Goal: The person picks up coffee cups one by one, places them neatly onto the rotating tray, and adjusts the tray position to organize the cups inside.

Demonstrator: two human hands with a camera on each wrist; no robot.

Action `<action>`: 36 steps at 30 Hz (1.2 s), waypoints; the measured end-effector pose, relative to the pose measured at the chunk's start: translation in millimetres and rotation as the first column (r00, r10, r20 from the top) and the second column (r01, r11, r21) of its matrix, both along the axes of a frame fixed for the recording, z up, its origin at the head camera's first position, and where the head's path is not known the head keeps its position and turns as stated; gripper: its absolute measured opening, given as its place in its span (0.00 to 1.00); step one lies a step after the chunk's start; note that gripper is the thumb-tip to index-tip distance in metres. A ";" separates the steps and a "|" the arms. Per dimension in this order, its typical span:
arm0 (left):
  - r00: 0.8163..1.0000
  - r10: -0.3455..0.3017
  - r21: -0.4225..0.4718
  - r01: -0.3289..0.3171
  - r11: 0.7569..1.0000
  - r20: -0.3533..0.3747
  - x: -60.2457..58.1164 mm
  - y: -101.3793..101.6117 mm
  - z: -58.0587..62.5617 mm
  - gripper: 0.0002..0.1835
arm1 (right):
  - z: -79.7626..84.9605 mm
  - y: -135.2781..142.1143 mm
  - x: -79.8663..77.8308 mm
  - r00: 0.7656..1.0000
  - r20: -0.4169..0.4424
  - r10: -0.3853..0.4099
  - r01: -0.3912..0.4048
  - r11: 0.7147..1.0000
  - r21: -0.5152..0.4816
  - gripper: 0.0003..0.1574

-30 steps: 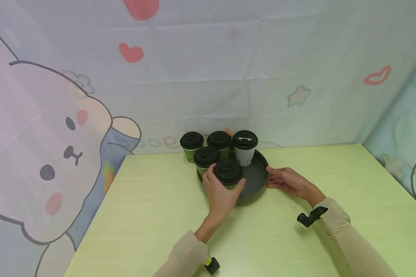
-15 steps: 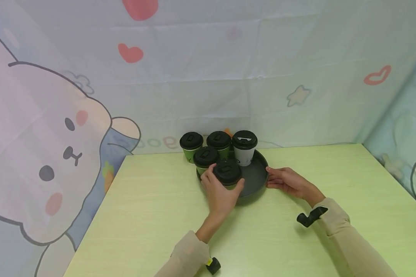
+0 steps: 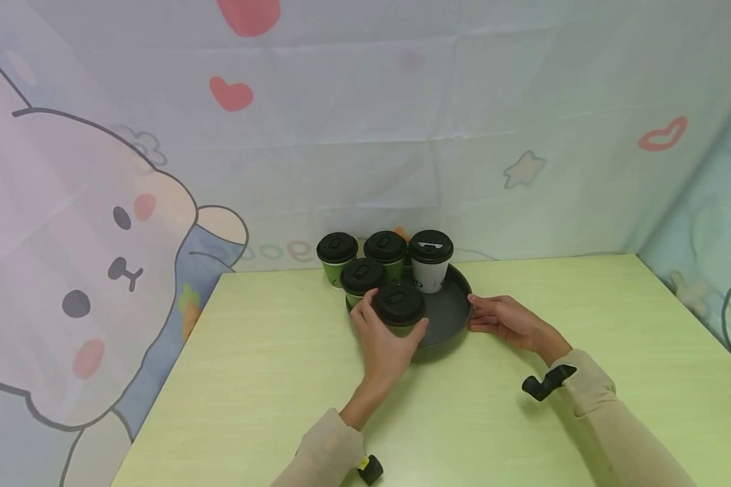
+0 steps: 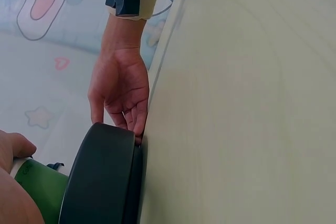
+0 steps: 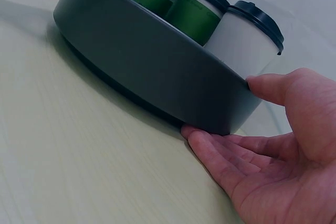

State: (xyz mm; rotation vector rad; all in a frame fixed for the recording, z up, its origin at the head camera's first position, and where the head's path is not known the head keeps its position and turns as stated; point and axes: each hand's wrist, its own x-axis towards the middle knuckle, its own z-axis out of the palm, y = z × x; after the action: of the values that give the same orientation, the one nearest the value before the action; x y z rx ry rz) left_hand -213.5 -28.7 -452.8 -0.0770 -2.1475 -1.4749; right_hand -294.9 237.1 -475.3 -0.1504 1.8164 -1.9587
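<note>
In the head view a round, dark grey tray (image 3: 453, 310) with a raised wall bears paper cups with black lids. My left hand (image 3: 385, 348) grips a green cup (image 3: 401, 330) at the tray's front, thumb on its right side and fingers on its left. My right hand (image 3: 507, 321) holds the tray's right side. Seen from the right wrist, the thumb of the right hand (image 5: 294, 150) is at the rim and the fingers reach beneath the tray's bottom edge. A white cup (image 3: 429, 276) stands at the tray's back, beside another green cup (image 3: 394, 270).
One more green cup (image 3: 355, 297) is left of the gripped one. Behind it, a further green cup (image 3: 334, 272) stands at the tray's outer left. All this is on a pale yellow-green table (image 3: 250, 379), with a printed cloth (image 3: 353, 135) hanging along its back edge.
</note>
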 end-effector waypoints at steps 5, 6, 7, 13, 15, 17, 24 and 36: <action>1.000 -0.029 0.003 0.029 1.000 -0.006 1.0 -6.2 -2.0 0.53 | 0.3 0.2 -1.0 1.000 0.005 0.007 -0.007 1.000 -0.009 0.36; 0.999 -0.033 0.003 0.033 0.999 -0.008 1.3 -7.7 -2.8 0.53 | 0.5 0.1 -1.0 1.000 0.006 0.009 -0.009 1.000 -0.011 0.36; 0.999 -0.037 0.002 0.037 0.999 -0.014 1.4 -9.1 -3.8 0.53 | 0.5 0.0 -1.2 1.000 0.008 0.010 -0.010 1.000 -0.013 0.36; 0.993 -0.055 0.029 0.059 0.998 -0.103 4.1 -23.8 -4.1 0.46 | 0.4 0.0 -0.5 1.000 0.013 0.011 -0.011 1.000 -0.015 0.35; 0.991 -0.047 0.072 0.056 0.996 -0.123 3.2 -32.7 -2.4 0.38 | 0.6 0.3 -0.5 1.000 0.012 0.011 -0.011 1.000 -0.014 0.35; 0.993 -0.021 0.118 0.035 0.992 -0.120 -0.6 -43.9 -1.3 0.31 | 0.7 0.4 -1.0 1.000 0.011 0.010 -0.010 1.000 -0.010 0.35; 0.970 0.052 0.223 -0.107 0.969 0.238 -22.6 -88.6 1.3 0.29 | 0.6 -1.9 -1.1 1.000 0.008 -0.005 0.005 1.000 0.004 0.38; 0.833 -0.246 0.234 0.145 0.961 0.495 -35.1 -110.5 -20.8 0.24 | 3.0 -1.7 3.3 0.996 0.068 0.049 -0.049 0.999 -0.008 0.27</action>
State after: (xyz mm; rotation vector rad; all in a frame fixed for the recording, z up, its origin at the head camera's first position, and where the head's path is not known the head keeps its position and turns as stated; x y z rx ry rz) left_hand -248.5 -139.2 -473.7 0.2011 -2.4571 -1.9974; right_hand -291.6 235.4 -472.3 -0.1274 1.7473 -1.9125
